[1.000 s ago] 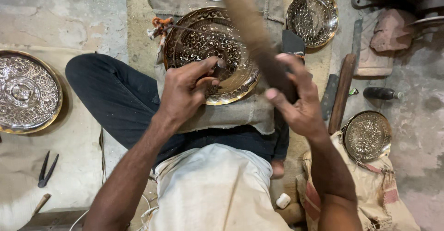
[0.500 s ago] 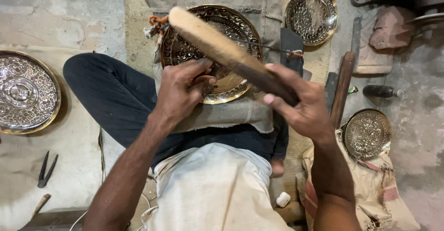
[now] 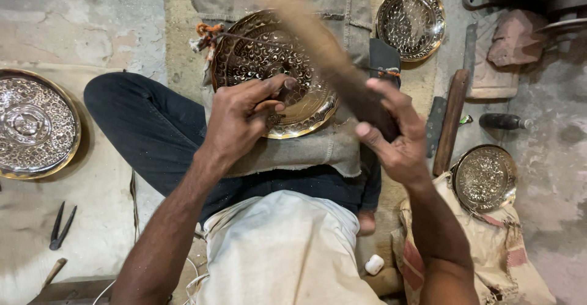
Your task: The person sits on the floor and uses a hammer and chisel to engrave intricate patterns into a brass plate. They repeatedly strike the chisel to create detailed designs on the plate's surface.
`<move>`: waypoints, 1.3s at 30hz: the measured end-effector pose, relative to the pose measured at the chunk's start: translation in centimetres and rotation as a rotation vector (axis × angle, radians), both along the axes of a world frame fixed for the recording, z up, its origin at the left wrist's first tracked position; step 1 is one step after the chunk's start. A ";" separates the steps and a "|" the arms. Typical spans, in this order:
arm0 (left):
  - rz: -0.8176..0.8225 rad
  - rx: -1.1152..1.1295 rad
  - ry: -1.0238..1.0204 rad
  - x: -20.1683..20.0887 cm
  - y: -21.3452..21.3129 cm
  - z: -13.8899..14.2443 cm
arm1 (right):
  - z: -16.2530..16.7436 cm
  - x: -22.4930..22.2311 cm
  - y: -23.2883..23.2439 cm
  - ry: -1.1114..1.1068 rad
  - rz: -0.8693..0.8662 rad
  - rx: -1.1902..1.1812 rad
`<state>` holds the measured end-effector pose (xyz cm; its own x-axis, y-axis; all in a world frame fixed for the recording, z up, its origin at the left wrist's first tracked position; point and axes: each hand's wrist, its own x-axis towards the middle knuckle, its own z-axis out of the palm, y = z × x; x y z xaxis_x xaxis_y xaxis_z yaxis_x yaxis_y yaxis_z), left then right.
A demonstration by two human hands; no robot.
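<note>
Wooden mallet [image 3: 318, 42], blurred, gripped at handle by right hand [image 3: 391, 137], fingers wrapped closed. Left hand [image 3: 241, 118] pinches small punch tool [image 3: 282, 91] against engraved brass plate [image 3: 269, 66] on lap cloth [image 3: 324, 149]. Similar plates lie far right, near right, left.

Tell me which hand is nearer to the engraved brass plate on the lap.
Left. The left hand rests on the engraved brass plate, its fingers pinching a small tool against it. The right hand is off the plate's right edge, gripping a wooden mallet raised above.
</note>
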<state>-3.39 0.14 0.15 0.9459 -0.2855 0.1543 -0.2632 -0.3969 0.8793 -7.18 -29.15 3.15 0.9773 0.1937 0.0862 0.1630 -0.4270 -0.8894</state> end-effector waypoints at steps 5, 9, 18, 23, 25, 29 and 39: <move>-0.006 0.005 0.001 0.0 0.1 -0.1 | 0.4 -0.2 0.0 -0.028 0.140 -0.008; -0.001 0.041 -0.021 0.1 -0.3 -0.4 | 1.1 -0.6 0.0 0.367 0.116 -0.022; -0.132 -0.155 0.047 2.4 0.8 -0.2 | -1.3 -4.9 0.7 0.311 -0.144 0.342; -0.250 -0.015 -0.110 3.5 0.4 -0.5 | -2.4 -6.3 0.9 0.359 -0.135 0.309; -0.245 -0.001 -0.147 3.2 0.5 -0.4 | -1.7 -6.2 0.2 0.314 -0.093 0.158; -0.220 -0.006 -0.197 2.9 0.7 -0.1 | 0.3 -4.9 -0.2 0.320 -0.109 0.011; -0.222 -0.131 -0.211 3.2 0.1 -0.8 | 4.9 -1.7 -0.3 0.298 0.125 -0.329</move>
